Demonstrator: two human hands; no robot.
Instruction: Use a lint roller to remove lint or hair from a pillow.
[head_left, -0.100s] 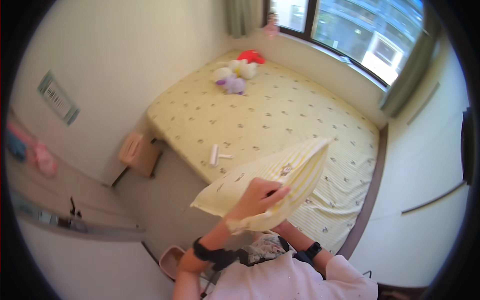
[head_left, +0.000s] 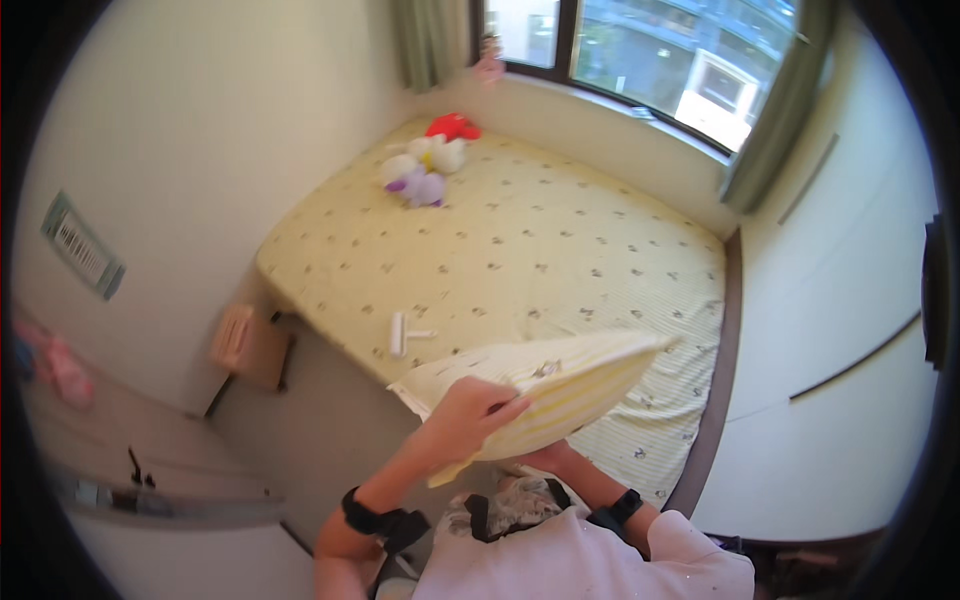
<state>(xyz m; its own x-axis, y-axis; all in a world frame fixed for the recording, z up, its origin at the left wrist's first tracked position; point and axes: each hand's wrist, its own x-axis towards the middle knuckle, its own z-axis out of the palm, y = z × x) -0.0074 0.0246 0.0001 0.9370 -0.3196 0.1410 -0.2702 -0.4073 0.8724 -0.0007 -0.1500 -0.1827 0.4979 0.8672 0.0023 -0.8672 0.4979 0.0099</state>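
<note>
Near edge of yellow-and-white pillow (head_left: 565,385) is gripped by left hand (head_left: 468,415), fingers curled in and closed on the fabric. Pillow is held out forward and to the right of that hand, above right hand (head_left: 546,457), whose fingers are hidden underneath; its grip can't be made out. Lint roller (head_left: 399,335) is laid on patterned bed (head_left: 520,255), just beyond left hand. Plush toys (head_left: 424,187) are heaped much farther past it; tan case (head_left: 250,347) is seen well to its left.
</note>
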